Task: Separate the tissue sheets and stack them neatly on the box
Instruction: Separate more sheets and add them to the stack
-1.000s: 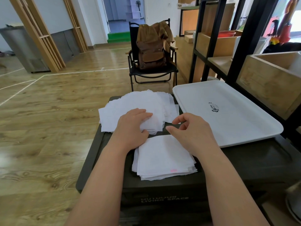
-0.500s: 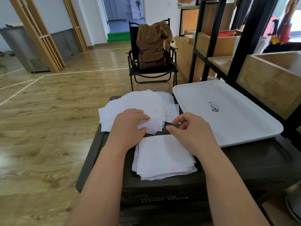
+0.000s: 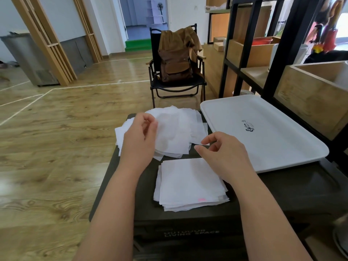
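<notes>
A loose pile of white tissue sheets [image 3: 180, 127] lies at the far side of the dark green box [image 3: 120, 178]. A squared stack of tissue sheets [image 3: 188, 183] sits on the box nearer to me. My left hand [image 3: 139, 140] is raised over the loose pile and pinches a thin sheet [image 3: 169, 134] that lifts off it. My right hand [image 3: 224, 153] hovers between the pile and the stack, thumb and forefinger pinching that sheet's right corner.
A white tray [image 3: 267, 140] rests on the box to the right. A black shelf frame with wooden crates [image 3: 312, 95] stands at the right. A folding chair with a brown backpack [image 3: 175, 61] is behind the box. Wooden floor spreads to the left.
My left hand has lifted from pressing flat on the loose pile and now holds a sheet up. My right hand has shifted slightly forward and taken the sheet's corner.
</notes>
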A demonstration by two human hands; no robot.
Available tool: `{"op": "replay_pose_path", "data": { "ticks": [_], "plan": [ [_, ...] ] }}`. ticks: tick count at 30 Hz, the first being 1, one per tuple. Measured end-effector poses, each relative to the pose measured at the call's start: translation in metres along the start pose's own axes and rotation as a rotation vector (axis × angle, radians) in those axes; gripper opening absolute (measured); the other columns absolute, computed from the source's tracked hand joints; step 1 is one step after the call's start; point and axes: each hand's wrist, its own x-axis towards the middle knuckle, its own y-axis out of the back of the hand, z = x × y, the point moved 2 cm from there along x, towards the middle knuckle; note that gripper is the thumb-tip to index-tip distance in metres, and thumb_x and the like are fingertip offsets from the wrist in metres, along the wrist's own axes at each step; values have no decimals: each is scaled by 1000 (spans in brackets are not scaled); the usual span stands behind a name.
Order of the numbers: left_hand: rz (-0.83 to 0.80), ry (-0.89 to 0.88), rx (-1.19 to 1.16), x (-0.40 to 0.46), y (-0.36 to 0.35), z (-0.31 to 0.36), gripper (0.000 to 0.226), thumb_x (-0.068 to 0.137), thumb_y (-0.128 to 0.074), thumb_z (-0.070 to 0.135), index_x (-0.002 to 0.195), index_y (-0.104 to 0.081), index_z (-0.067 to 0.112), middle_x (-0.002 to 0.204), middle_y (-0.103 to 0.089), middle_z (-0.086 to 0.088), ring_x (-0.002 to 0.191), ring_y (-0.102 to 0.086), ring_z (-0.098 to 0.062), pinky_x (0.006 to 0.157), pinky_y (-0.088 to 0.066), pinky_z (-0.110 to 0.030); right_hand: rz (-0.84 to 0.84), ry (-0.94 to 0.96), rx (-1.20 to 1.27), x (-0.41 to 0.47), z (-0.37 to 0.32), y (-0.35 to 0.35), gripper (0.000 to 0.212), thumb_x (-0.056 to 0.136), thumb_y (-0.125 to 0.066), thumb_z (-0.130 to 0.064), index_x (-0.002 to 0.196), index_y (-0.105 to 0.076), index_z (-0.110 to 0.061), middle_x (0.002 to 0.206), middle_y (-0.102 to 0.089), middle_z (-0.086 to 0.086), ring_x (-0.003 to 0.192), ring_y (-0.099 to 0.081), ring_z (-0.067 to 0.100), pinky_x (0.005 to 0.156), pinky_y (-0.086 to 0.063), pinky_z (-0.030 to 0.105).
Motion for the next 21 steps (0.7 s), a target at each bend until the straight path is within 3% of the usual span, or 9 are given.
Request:
{"op": "replay_pose_path", "data": {
  "ticks": [2,5,9,12,14,16,18,21],
  "plan": [
    [15,60,-173,-1,7,8,21,102,-47,33,83,-52,41,68,-56,9,62,-47,-11,58,-40,-31,2,20,45,0,-1,-1,15,85,-69,-42,94,-60,-33,78,-59,-14,74,-55,-2,58,-34,13],
    [41,191,-468,-4,16,22,25,103,-49,31,83,-61,40,78,-70,10,66,-63,-12,53,-50,-29,-25,56,188,0,-7,-4,24,85,-68,-44,105,-56,-38,95,-62,-18,85,-59,-4,64,-39,11],
    [-64,361,-789,-4,18,33,17,102,-51,24,108,-66,19,102,-76,-2,85,-74,-18,59,-58,-34,-114,128,386,-3,-20,-11,39,86,-65,-46,117,-44,-56,108,-55,-34,101,-54,-14,64,-43,4],
    [-121,460,-955,-5,18,32,30,100,-52,23,124,-63,8,117,-72,-10,102,-71,-26,72,-59,-38,-193,163,462,-5,-25,-13,48,94,-58,-25,107,-42,-67,109,-53,-43,103,-47,-27,66,-42,1],
    [-178,557,-1071,-7,18,29,34,98,-51,24,125,-64,7,120,-70,-10,107,-69,-25,82,-59,-40,-236,150,522,-4,-23,-14,61,96,-47,-8,107,-46,-68,111,-58,-40,107,-49,-24,71,-44,6],
    [-224,670,-1094,-9,17,26,29,100,-45,17,118,-66,7,107,-73,-8,96,-70,-21,84,-58,-37,-254,117,590,-3,-21,-14,56,97,-44,-8,113,-51,-61,108,-64,-32,101,-56,-17,73,-46,13],
    [-247,748,-1047,-10,14,23,20,98,-44,7,102,-64,6,87,-70,-7,77,-68,-18,69,-58,-30,-254,115,591,-3,-21,-15,38,99,-48,-22,115,-52,-56,98,-67,-31,90,-59,-17,71,-43,14],
    [-224,820,-941,-13,11,20,25,98,-51,12,118,-62,0,115,-66,-11,100,-63,-25,87,-54,-37,-224,126,543,-5,-25,-18,23,94,-57,-39,107,-47,-56,81,-62,-43,81,-55,-26,56,-43,6]
  ]
}}
